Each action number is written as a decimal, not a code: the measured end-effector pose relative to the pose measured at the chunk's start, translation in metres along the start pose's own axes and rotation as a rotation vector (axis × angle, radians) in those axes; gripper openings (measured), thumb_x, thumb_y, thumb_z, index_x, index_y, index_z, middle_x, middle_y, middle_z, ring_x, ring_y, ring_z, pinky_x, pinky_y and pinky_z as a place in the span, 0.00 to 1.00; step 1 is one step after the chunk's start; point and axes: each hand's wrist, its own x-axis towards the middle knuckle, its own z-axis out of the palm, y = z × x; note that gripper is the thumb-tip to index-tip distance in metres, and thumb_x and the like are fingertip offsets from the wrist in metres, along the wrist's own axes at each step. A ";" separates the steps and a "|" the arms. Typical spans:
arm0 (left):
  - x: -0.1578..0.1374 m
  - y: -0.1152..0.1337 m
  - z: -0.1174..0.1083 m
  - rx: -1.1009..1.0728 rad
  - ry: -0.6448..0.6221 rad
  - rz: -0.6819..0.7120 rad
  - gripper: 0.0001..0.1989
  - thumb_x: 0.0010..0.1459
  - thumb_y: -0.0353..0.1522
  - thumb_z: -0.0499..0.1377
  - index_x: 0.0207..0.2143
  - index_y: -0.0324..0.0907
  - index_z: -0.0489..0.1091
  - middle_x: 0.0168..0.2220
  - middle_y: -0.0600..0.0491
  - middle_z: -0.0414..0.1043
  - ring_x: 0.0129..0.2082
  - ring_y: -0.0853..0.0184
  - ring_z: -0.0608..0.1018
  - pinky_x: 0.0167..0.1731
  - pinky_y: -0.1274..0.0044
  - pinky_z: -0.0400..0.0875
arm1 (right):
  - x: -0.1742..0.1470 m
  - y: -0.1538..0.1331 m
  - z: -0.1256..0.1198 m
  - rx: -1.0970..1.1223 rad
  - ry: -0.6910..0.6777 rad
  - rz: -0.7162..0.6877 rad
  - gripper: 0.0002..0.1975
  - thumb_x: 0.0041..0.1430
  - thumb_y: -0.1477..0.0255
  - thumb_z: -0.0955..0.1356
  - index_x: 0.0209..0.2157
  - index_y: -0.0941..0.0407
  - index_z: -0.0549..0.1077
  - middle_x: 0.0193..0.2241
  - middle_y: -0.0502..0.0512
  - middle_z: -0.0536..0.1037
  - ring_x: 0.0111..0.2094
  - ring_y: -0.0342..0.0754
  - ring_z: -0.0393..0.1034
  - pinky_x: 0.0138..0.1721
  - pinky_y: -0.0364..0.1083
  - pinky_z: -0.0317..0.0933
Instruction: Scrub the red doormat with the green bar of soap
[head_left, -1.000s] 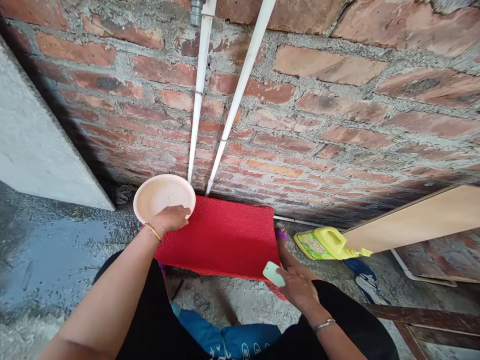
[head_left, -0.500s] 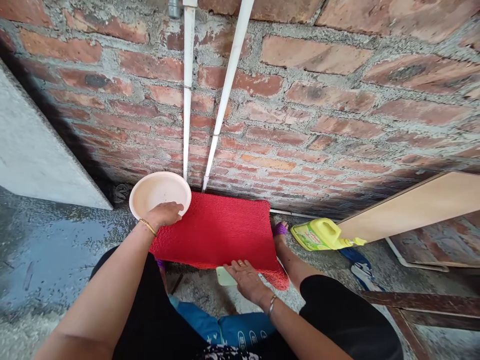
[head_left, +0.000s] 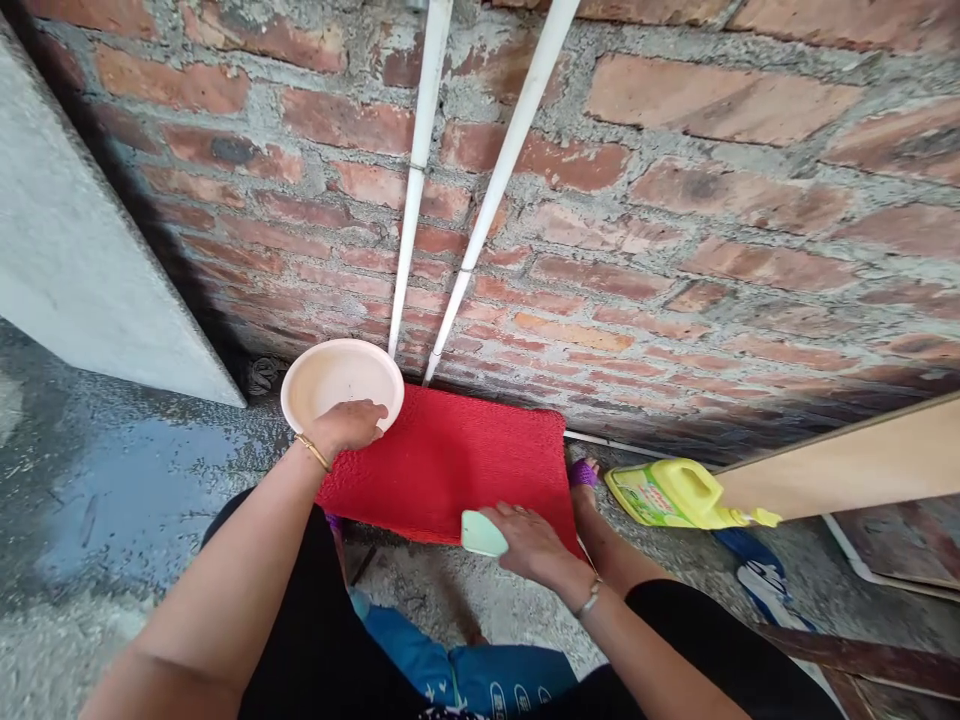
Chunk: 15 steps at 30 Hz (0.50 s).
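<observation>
My left hand (head_left: 351, 425) is closed over the near rim of a pale pink plastic basin (head_left: 307, 385), with the fingers reaching inside. The basin stands at the left end of a red textured cloth (head_left: 442, 450), which is spread flat and hangs over the near edge of its support. My right hand (head_left: 529, 540) grips a pale green scrub brush (head_left: 480, 533) at the near edge of the cloth. The brush's smooth rounded back shows; its underside is hidden.
A yellow detergent jug (head_left: 667, 492) lies on the floor at right, beside a blue slipper (head_left: 765, 580) and a leaning board (head_left: 847, 455). White pipes (head_left: 484, 220) run down the brick wall (head_left: 675, 190). A grey slab (head_left: 97, 230) stands at left, near wet floor (head_left: 142, 490).
My right hand has lifted the green brush slightly up onto the cloth's near edge. My left hand stays at the basin. The whole view has shifted a little.
</observation>
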 end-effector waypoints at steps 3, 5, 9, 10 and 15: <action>-0.001 -0.005 -0.001 -0.016 0.006 -0.031 0.23 0.64 0.34 0.51 0.61 0.45 0.65 0.62 0.44 0.69 0.61 0.56 0.71 0.59 0.67 0.66 | 0.042 -0.073 -0.022 0.063 0.091 -0.102 0.34 0.52 0.75 0.68 0.63 0.49 0.67 0.55 0.60 0.74 0.55 0.57 0.69 0.57 0.53 0.57; -0.002 -0.007 -0.001 -0.015 0.005 -0.044 0.23 0.64 0.34 0.51 0.61 0.46 0.65 0.62 0.45 0.69 0.61 0.57 0.71 0.59 0.68 0.65 | 0.069 -0.114 -0.033 0.101 0.135 -0.157 0.34 0.54 0.74 0.67 0.63 0.49 0.65 0.55 0.60 0.73 0.55 0.57 0.68 0.57 0.53 0.56; -0.001 -0.009 0.000 -0.004 -0.009 -0.062 0.22 0.64 0.34 0.52 0.59 0.48 0.66 0.62 0.47 0.70 0.61 0.58 0.71 0.59 0.67 0.66 | 0.106 -0.148 -0.044 0.132 0.158 -0.187 0.30 0.55 0.74 0.66 0.61 0.51 0.68 0.55 0.62 0.72 0.54 0.57 0.67 0.55 0.53 0.58; -0.001 -0.009 0.000 -0.005 -0.011 -0.062 0.22 0.64 0.34 0.52 0.59 0.48 0.66 0.61 0.47 0.70 0.61 0.58 0.71 0.59 0.67 0.66 | 0.110 -0.142 -0.045 0.136 0.152 -0.167 0.29 0.56 0.73 0.66 0.60 0.52 0.69 0.54 0.62 0.72 0.54 0.57 0.67 0.54 0.53 0.58; 0.000 -0.003 -0.003 -0.006 -0.008 -0.025 0.21 0.64 0.33 0.50 0.59 0.45 0.67 0.60 0.44 0.71 0.60 0.57 0.73 0.57 0.66 0.67 | 0.088 -0.045 -0.029 0.195 0.112 0.130 0.32 0.55 0.69 0.68 0.63 0.50 0.67 0.58 0.60 0.72 0.57 0.55 0.68 0.57 0.51 0.58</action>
